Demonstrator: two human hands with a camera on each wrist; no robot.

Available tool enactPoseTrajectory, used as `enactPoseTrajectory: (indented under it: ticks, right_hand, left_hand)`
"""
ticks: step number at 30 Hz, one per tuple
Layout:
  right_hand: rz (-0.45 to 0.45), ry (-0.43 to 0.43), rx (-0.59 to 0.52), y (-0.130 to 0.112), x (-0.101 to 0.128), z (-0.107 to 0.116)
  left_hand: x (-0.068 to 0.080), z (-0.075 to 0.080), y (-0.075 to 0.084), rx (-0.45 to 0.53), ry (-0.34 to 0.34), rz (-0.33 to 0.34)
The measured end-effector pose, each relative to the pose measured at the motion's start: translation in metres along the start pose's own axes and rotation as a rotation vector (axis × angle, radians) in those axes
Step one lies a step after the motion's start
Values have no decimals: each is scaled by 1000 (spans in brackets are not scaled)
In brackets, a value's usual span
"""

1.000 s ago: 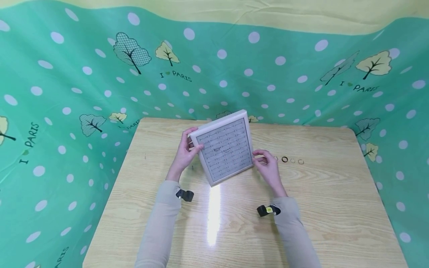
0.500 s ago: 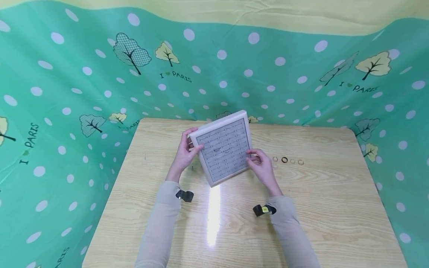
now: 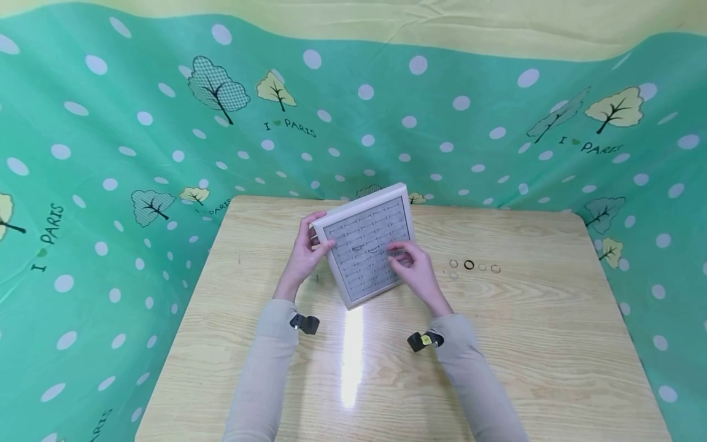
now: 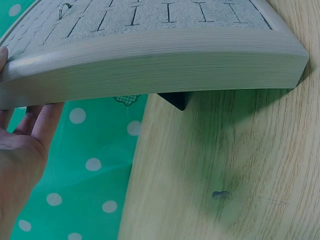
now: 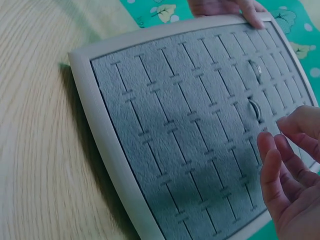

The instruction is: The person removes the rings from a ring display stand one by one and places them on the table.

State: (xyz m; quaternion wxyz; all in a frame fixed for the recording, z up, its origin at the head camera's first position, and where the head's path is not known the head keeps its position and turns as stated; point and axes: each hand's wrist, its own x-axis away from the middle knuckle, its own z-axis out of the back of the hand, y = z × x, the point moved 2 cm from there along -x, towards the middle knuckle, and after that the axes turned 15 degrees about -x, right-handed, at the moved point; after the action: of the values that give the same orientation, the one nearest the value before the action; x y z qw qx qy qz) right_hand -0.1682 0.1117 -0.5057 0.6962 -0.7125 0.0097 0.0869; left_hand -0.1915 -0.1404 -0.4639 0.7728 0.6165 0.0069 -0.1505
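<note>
A grey velvet ring tray (image 3: pixel 359 270) with a pale frame stands tilted up at the middle of the wooden table (image 3: pixel 525 344). My left hand (image 3: pixel 305 253) grips its upper left corner, thumb on the frame and fingers behind. In the left wrist view that hand (image 4: pixel 20 150) sits under the tray's thick edge (image 4: pixel 150 60). My right hand (image 3: pixel 399 256) hovers over the tray's face with fingertips curled together. In the right wrist view its fingers (image 5: pixel 272 155) hang beside the slots (image 5: pixel 165 125); no ring shows between them. Two rings (image 5: pixel 255 90) sit in slots.
Several small rings (image 3: pixel 469 264) lie in a row on the table to the right of the tray. A dark prop (image 4: pixel 172 100) shows under the tray. Green spotted cloth (image 3: pixel 110 153) surrounds the table on three sides.
My right hand has moved left from the rings on the table, past the tray's right edge, onto its face. The left hand and tray have stayed put.
</note>
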Motion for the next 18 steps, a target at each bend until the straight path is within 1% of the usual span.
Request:
enactPoseTrajectory:
  ticks: [5, 11, 14, 18]
  right_hand:
    - [11, -27, 50, 2, -2, -9]
    - [35, -52, 73, -3, -6, -17]
    - [48, -48, 79, -3, -8, -20]
    - [67, -16, 93, -1, -11, -23]
  left_hand:
    - [0, 0, -1, 8, 0, 3]
    - [0, 0, -3, 17, 1, -4]
    - [0, 1, -3, 17, 3, -12]
    - [0, 1, -3, 18, 1, -11]
